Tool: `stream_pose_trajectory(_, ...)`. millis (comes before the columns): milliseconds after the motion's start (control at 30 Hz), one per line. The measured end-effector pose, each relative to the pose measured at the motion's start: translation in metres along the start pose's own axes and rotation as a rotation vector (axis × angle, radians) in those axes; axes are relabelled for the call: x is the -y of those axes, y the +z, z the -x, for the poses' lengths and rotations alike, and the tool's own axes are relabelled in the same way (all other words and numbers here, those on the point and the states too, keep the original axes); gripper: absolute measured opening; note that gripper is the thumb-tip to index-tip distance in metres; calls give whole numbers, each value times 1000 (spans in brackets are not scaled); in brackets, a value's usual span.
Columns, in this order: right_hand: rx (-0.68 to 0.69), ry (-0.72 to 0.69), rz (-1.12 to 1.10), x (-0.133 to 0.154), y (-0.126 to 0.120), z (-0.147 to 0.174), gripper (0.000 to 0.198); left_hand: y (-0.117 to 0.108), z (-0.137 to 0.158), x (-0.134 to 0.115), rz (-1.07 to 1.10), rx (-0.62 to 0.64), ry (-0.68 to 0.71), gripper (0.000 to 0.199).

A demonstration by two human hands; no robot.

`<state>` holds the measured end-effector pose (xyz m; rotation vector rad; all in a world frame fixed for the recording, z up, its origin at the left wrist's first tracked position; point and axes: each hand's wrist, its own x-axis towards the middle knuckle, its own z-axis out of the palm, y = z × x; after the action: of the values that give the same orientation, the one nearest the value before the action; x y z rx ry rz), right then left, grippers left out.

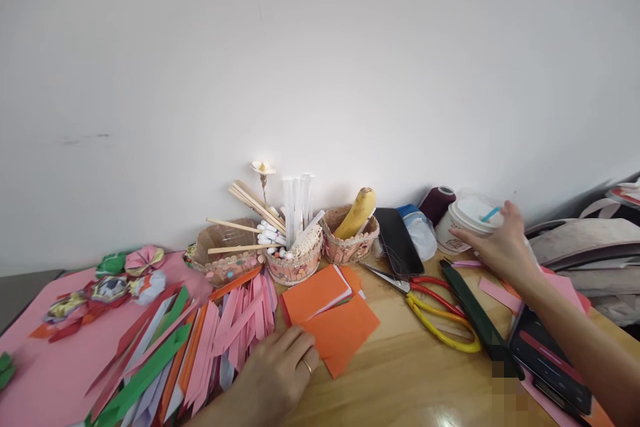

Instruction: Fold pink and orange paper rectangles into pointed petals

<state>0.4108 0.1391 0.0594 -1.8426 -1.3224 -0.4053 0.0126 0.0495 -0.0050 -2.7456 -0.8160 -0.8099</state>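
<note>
My left hand (283,370), with a ring on one finger, lies palm down on the table, fingers loosely bent at the edge of the orange paper sheets (345,340). Folded paper strips (205,347) in pink, green, orange and white fan out under and beside its wrist. On the far right, my right hand (503,247) reaches across to a white lidded paper cup (457,230) with a blue straw (491,215). Thumb and fingers are spread at the cup's near right side; whether they touch it I cannot tell.
Yellow-and-red-handled scissors (435,313), a dark green long object (475,313) and a black phone (400,240) lie mid-right. Small baskets (295,263) hold pens, sticks and a banana (356,213). Paper flowers (110,287) lie left, a bag (585,247) right, a wall (320,80) behind.
</note>
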Motion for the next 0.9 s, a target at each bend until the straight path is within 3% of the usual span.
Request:
stream_pose_trajectory(133, -43, -85, 30, 30, -30, 23, 92, -1, -1, 1, 8, -51, -43, 29)
stream_pose_trajectory(200, -90, -301, -18, 55, -42, 50, 65, -1, 0, 1, 11, -101, -54, 24)
stream_pose_trajectory(267, 86, -632, -158, 79, -46, 83, 45, -1, 1, 0, 10, -160, -61, 18)
stream_pose_trajectory(367, 401, -976, -248, 107, -41, 123, 40, -6, 0, -1, 10, -245, -71, 12)
stream_pose_trajectory(400, 463, -1013, -254, 113, -38, 131, 39, -9, -1, -2, 16, -268, -78, 11)
stream_pose_trajectory(500, 639, -940, -253, 124, -28, 140, 43, -17, -4, -4, 56, -327, -77, 10)
stream_pose_trajectory(633, 791, -1006, -310, 127, -15, 137, 38, -20, -5, -8, 125, -393, 135, 18)
stream_pose_trajectory(767, 767, -1084, -347, 122, -10, 146, 36, -19, -3, -15, 158, -401, 255, 27)
stream_pose_trajectory(900, 638, -1234, -340, 109, -18, 158, 29, -21, -5, -16, 155, -398, 284, 29)
